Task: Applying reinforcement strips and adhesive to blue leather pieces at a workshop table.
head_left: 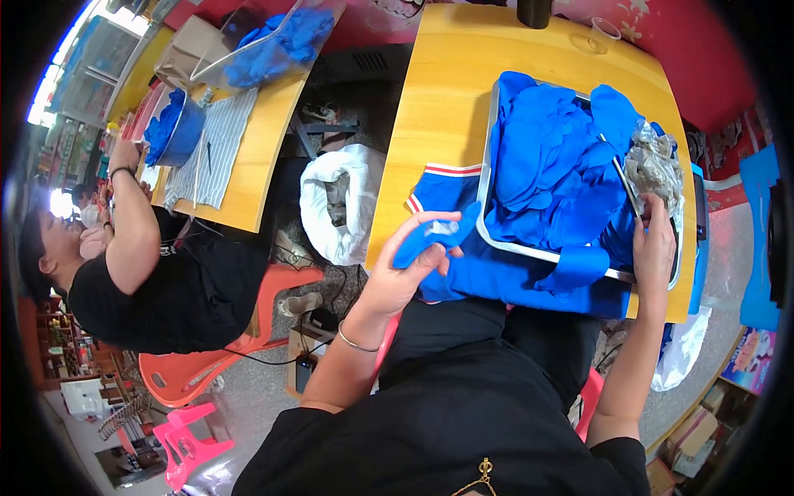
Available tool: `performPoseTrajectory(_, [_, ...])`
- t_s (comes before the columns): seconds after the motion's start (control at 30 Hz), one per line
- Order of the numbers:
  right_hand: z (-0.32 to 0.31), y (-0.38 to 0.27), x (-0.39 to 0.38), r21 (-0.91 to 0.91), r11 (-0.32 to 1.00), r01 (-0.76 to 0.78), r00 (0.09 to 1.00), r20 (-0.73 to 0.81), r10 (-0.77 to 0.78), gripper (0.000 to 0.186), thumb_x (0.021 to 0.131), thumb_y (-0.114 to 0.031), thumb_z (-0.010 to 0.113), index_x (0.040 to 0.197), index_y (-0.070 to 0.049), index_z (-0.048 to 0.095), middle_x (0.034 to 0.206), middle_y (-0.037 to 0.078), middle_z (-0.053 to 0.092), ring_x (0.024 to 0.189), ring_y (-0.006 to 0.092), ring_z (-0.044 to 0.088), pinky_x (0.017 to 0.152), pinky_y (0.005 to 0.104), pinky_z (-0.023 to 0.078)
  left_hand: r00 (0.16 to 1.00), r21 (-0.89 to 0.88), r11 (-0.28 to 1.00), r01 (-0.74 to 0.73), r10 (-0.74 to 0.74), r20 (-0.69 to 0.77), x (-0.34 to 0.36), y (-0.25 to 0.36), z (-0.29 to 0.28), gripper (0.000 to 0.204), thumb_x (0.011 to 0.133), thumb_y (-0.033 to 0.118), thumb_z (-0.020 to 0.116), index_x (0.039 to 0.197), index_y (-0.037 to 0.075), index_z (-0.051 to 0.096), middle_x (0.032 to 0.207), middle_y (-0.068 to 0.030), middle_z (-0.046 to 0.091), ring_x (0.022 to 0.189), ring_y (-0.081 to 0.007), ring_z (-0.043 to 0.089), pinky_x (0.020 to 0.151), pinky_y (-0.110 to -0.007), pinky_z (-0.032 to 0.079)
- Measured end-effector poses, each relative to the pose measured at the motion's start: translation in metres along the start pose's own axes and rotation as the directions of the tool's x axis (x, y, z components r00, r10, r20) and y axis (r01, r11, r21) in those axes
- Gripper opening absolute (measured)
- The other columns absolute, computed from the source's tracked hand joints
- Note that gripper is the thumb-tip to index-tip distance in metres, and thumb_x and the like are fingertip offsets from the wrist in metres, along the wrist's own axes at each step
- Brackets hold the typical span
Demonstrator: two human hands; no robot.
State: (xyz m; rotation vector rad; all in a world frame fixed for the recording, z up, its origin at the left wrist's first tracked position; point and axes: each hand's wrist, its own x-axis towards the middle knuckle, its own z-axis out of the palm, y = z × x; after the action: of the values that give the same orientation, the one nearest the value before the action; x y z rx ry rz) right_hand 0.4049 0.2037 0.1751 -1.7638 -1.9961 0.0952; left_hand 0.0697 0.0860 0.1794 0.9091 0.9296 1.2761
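My left hand (405, 260) pinches a small blue fabric piece (411, 245) with a tuft of whitish fluff on it, left of the tray. My right hand (653, 240) is at the right side of a metal-rimmed tray (529, 251), its fingers closed round the lower end of a long thin metal tool (626, 183). That tool leans up across the tray, beside a clump of greyish fluff (655, 172). A heap of flat blue fabric pieces (542, 157) fills the tray. One blue piece (579, 266) hangs over the near rim. Blue cloth with red-and-white trim (451, 186) lies under the tray.
The tray rests on a yellow wooden table (442, 83), with a clear cup (604, 33) at its far edge. A white sack (341, 202) stands left of the table. Further left, another person (157, 273) works at a second table by a blue bucket (184, 136).
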Motion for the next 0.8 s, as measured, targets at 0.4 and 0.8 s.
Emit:
performPoseTrajectory(0.4, [-0.045,-0.051,-0.022,0.360,0.859,0.363,0.928,-0.053,-0.370,0.033,0.073,0.008,0.061,0.101,-0.007,0.068,0.078,0.008,0.053,0.066,0.0175,0.054,0.056,0.0262,0.042,0.963,0.134,0.968,-0.214,0.187,0.195,0.018,0.002,0.010,0.038,0.088,0.014,0.058,0.122,-0.003,0.052,0.105,-0.0088,0.053,0.096,-0.0179,0.055,0.080,-0.028,0.052])
performPoseTrajectory(0.8, [-0.036,-0.075,-0.030,0.439,0.749,0.496,0.842,-0.033,-0.538,0.037,0.062,0.005,0.068,0.094,-0.013,0.071,0.071,0.004,0.055,0.057,0.0142,0.054,0.045,0.0240,0.039,0.964,-0.062,0.986,-0.154,0.164,0.210,0.017,-0.006,0.010,0.036,0.082,0.015,0.067,0.111,-0.002,0.057,0.104,-0.0137,0.063,0.101,-0.0225,0.060,0.089,-0.032,0.046])
